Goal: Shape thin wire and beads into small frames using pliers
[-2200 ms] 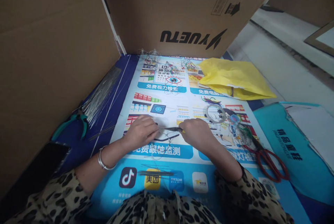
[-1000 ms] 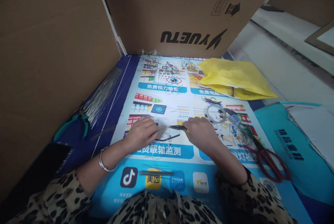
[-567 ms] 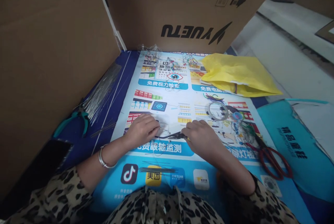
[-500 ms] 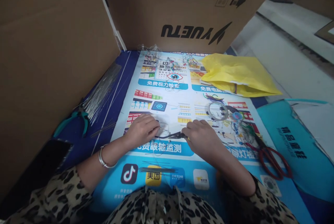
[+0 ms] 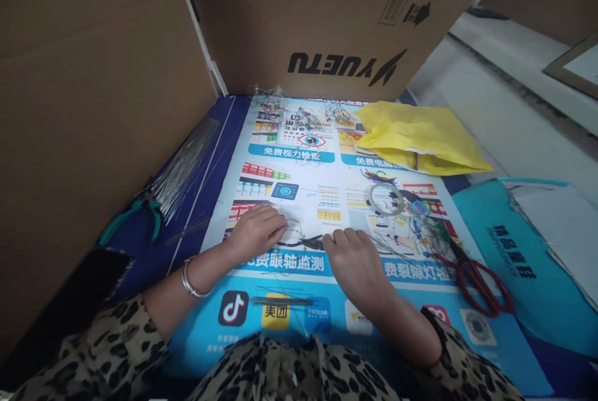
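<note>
My left hand (image 5: 258, 226) is closed in a pinch over the printed sheet, its fingertips at one end of a thin black strand and some fine clear wire loops (image 5: 295, 226). Opposite it, my right hand (image 5: 352, 258) is curled, knuckles up, around a dark pointed tool (image 5: 312, 243). The tool's tip points left toward my left fingers and meets the black strand. My right palm hides the rest of it, so its kind does not show. Just below, a bundle of thin dark wires (image 5: 280, 301) lies on the sheet.
Cardboard walls (image 5: 103, 65) stand left and behind. At left lie teal-handled pliers (image 5: 156, 220) and straight wires (image 5: 187, 167). To the right are a tape roll (image 5: 385, 200), tangled wires (image 5: 436, 236), red-handled scissors (image 5: 483, 289), a yellow bag (image 5: 425, 133) and a teal bag (image 5: 495, 233).
My right hand has turned slightly and shifted a little left and down, its wrist swinging left. The left hand stays nearly in place. The whole view has moved slightly.
</note>
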`<state>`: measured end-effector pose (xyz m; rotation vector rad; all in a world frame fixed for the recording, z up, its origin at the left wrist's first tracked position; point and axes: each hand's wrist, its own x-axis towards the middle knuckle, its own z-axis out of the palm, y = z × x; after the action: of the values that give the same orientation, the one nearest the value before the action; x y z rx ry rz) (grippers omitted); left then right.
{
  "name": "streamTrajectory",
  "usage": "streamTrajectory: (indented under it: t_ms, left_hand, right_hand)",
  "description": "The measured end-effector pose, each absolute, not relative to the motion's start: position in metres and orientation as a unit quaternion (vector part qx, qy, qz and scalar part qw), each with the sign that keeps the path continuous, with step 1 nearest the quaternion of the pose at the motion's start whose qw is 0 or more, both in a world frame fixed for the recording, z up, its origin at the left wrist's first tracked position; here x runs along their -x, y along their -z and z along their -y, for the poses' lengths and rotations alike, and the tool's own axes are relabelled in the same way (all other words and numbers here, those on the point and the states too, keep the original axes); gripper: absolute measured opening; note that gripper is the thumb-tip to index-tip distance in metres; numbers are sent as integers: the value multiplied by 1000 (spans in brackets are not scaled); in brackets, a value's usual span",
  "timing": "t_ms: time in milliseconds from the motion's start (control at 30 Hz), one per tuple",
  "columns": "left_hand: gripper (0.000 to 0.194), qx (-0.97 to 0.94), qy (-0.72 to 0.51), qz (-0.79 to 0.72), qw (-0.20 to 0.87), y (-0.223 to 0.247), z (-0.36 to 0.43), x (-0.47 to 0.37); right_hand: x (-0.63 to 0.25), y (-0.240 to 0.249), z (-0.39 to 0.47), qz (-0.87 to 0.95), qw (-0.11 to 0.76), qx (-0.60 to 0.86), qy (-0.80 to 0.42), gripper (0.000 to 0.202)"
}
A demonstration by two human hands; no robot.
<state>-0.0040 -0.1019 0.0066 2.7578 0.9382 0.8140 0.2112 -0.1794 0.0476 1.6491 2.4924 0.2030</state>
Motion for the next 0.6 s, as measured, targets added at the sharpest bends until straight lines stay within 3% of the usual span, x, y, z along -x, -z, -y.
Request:
streamTrajectory:
  t_ms: [600]
  left_hand:
    - [14,-923,-248,-292,29,-4,102,6]
  right_hand:
    - [-237,-62,191,-761,114,-638,-24,16]
